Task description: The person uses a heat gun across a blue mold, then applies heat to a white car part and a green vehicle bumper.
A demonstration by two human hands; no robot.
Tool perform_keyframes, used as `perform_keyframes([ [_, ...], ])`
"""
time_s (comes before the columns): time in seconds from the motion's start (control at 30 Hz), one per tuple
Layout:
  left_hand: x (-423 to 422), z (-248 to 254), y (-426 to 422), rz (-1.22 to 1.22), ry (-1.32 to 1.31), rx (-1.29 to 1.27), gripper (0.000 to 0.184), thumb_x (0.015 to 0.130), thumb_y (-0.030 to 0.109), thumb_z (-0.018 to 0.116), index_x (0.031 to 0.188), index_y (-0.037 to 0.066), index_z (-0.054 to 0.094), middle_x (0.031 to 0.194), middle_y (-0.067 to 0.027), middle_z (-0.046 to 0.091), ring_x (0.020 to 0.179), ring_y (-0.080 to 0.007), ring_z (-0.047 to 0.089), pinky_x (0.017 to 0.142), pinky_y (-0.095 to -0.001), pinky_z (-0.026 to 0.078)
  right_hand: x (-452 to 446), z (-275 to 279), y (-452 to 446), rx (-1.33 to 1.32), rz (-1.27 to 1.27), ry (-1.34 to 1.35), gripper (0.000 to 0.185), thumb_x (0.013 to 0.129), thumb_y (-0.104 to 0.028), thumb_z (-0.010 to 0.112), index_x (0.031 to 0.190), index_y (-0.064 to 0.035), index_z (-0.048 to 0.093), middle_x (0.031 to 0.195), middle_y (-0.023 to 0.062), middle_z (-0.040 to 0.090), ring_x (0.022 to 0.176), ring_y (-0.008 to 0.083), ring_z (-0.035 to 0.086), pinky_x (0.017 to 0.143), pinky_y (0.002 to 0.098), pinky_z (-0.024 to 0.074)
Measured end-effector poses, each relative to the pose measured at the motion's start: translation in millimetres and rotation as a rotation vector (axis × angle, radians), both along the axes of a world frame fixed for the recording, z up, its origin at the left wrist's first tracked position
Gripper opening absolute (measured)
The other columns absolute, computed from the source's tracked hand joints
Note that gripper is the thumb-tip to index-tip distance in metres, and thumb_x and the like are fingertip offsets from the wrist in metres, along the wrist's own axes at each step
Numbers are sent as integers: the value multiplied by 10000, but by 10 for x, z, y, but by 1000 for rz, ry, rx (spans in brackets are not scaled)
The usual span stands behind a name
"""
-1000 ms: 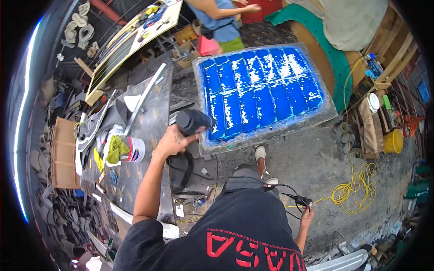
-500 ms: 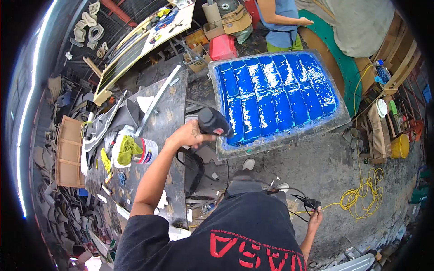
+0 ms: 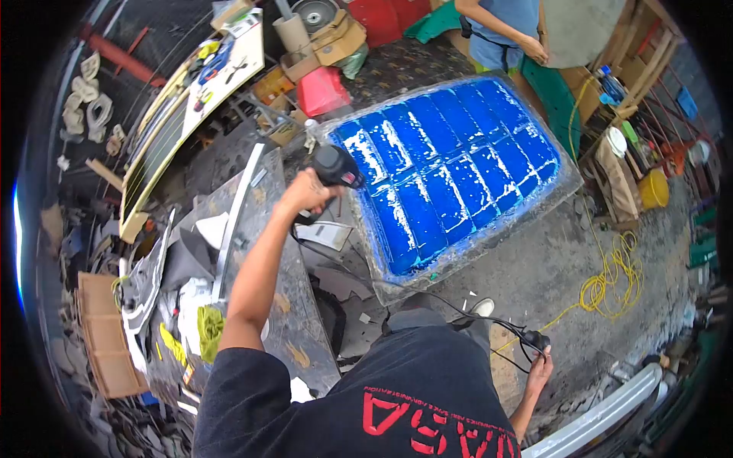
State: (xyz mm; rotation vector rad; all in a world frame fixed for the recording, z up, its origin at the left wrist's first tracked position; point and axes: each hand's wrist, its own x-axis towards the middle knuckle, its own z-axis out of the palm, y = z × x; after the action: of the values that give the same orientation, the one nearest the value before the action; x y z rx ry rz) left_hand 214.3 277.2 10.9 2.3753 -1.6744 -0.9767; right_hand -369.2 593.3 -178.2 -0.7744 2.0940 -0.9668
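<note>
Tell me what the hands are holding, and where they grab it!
The left hand holds a black power tool by its handle. The right hand holds a black cord plug by its near end.

"What sits in the middle?"
"The panel (image 3: 458, 160), with the power tool (image 3: 336, 164) at its left edge."
"And left of it?"
"The counter (image 3: 282, 313). A long strip (image 3: 237, 217) lies on it, with a cloth (image 3: 210, 332) nearer and gloves (image 3: 172, 343) left of that."
"Behind?"
"A worktable (image 3: 237, 84) stands far left, boxes (image 3: 336, 38) right of it, and a co-worker (image 3: 500, 30) behind the panel's far right."
"To the right?"
"A coiled cable (image 3: 611, 286) on the floor (image 3: 565, 259), a bucket (image 3: 653, 189) farther back, a rail (image 3: 599, 416) near right."
"Before the panel?"
"The cord (image 3: 500, 324), running rightward."
</note>
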Motion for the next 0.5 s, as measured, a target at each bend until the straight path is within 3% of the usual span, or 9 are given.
perform_keyframes([
  [0.1, 358, -131, -437, 3, 50, -159, 411, 760, 295, 711, 641, -86, 611, 515, -106, 594, 417, -163, 595, 420, -301, 489, 376, 178, 7, 19, -39, 52, 445, 972, -380, 450, 758, -26, 614, 555, -71, 339, 502, 42, 298, 459, 236, 216],
  [0.17, 532, -119, -667, -30, -30, -272, 350, 779, 292, 691, 715, -48, 639, 521, -98, 597, 418, -170, 597, 436, -314, 498, 540, 200, -3, -29, 38, 49, 400, 974, -328, 455, 767, -28, 621, 562, -68, 350, 509, 48, 306, 465, 239, 231],
  [0.2, 612, -128, -746, -36, -13, -364, 335, 779, 297, 694, 746, -34, 652, 518, -103, 600, 421, -181, 602, 458, -322, 504, 585, 158, 23, -30, 96, 116, 369, 964, -306, 473, 779, -16, 606, 596, -29, 379, 560, 84, 349, 502, 270, 274],
  [0.3, 790, -261, -948, -71, -198, -471, 319, 771, 312, 697, 795, -5, 669, 509, -115, 596, 458, -221, 622, 527, -361, 512, 886, 273, -56, 2, 74, 106, 353, 963, -294, 479, 782, -23, 616, 589, -23, 406, 562, 87, 361, 495, 279, 282],
  [0.37, 585, -63, -827, -96, -81, -417, 307, 761, 312, 697, 837, 15, 671, 524, -125, 599, 466, -234, 622, 559, -375, 517, 985, 267, -110, 28, 62, 94, 370, 971, -293, 463, 785, -21, 633, 545, -30, 374, 516, 81, 350, 471, 278, 268],
  [0.43, 358, 99, -653, -143, 57, -267, 344, 755, 276, 700, 986, 29, 636, 575, -101, 607, 444, -179, 598, 452, -319, 482, 1078, 386, -162, 51, 60, 94, 394, 973, -303, 453, 780, -9, 631, 538, -31, 373, 506, 84, 352, 467, 281, 268],
  [0.5, 166, 181, -493, -206, 175, -98, 338, 744, 267, 722, 973, 35, 633, 560, -59, 586, 440, -137, 578, 414, -276, 453, 1064, 379, -120, 82, 53, 101, 443, 972, -356, 438, 759, -19, 631, 541, -36, 388, 521, 70, 353, 482, 260, 272],
])
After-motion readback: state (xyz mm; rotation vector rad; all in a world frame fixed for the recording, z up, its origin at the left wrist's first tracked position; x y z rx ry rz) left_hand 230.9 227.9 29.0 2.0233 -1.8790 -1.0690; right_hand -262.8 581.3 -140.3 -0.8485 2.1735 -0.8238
